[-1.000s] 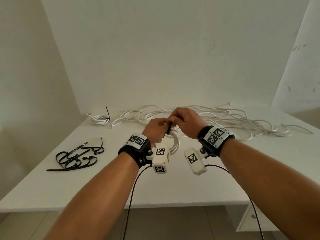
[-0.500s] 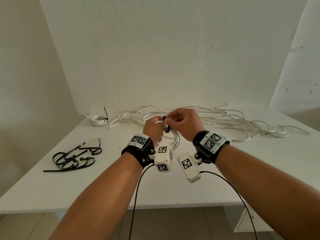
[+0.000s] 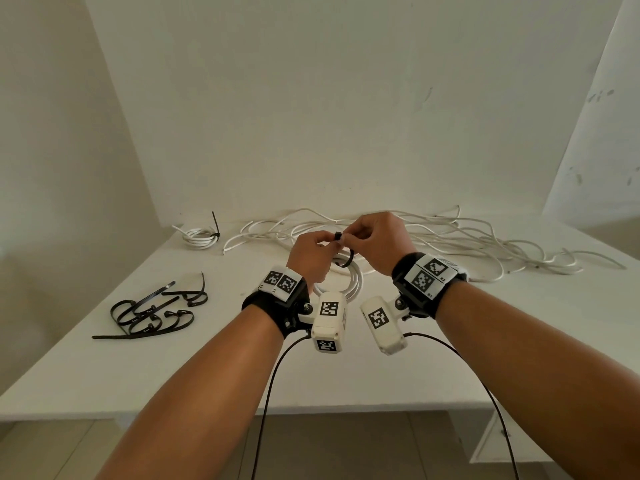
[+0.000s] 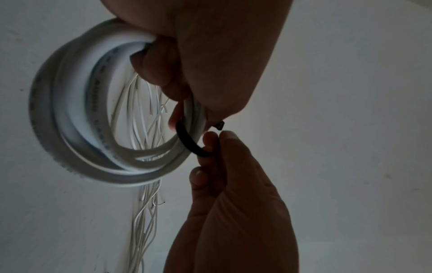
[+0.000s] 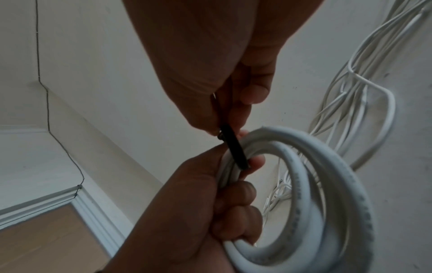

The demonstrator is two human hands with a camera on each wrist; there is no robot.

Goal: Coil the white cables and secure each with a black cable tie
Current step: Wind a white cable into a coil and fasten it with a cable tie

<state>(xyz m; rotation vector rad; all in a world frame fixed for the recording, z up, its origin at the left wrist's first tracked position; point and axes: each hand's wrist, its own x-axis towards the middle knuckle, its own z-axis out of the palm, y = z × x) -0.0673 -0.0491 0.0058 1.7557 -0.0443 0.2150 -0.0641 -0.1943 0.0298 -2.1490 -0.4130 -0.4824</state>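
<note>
Head view: L hand point(image 3: 313, 254) grips white coil point(image 3: 353, 284) (several loops); R hand point(image 3: 375, 244) pinches black tie point(image 3: 347, 259).

From our head we look forward and down over both forearms onto the white table point(image 3: 485, 341) and bare wall behind. Our left wrist camera sits close under the left hand point(image 4: 210, 55), facing along the fingers; our right wrist camera does likewise. All three views share the coiled white cable point(image 3: 355, 284) and looped black cable tie point(image 4: 187, 142).

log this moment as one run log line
step: tying coil | left hand: grips white cable coil | right hand: pinches black cable tie | tie: looped, not cinched
</note>
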